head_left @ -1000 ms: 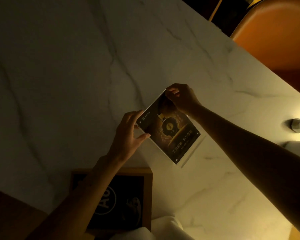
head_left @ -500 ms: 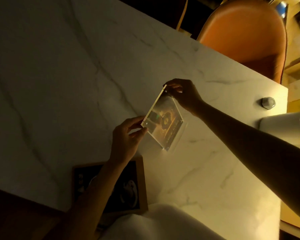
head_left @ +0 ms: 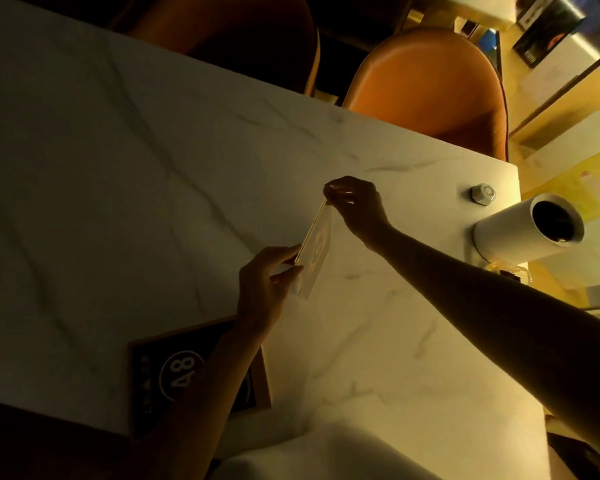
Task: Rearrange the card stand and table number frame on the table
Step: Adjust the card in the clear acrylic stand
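Both hands are holding the clear card stand (head_left: 315, 245) upright near the middle of the marble surface (head_left: 118, 188), so that it is showing mostly its thin top edge to the camera. The left hand (head_left: 265, 292) is pinching the stand's near end between thumb and fingers, at about 7 o'clock from the stand's middle. The right hand (head_left: 355, 204) is gripping the far end from 1 o'clock, its fingers closed over the top corner. Whether the stand's base is touching the surface is hard to tell in the dim light. The table number frame (head_left: 173, 372) is lying flat at 7 o'clock from the stand, near the closest edge, its wooden border around a dark face reading "48"; the left forearm is crossing over it. At 3 o'clock a white cylinder (head_left: 520, 235) is standing near the edge, with a small hexagonal object (head_left: 482, 194) just beyond it. Two orange chairs (head_left: 426, 84) are sitting at 12 o'clock.
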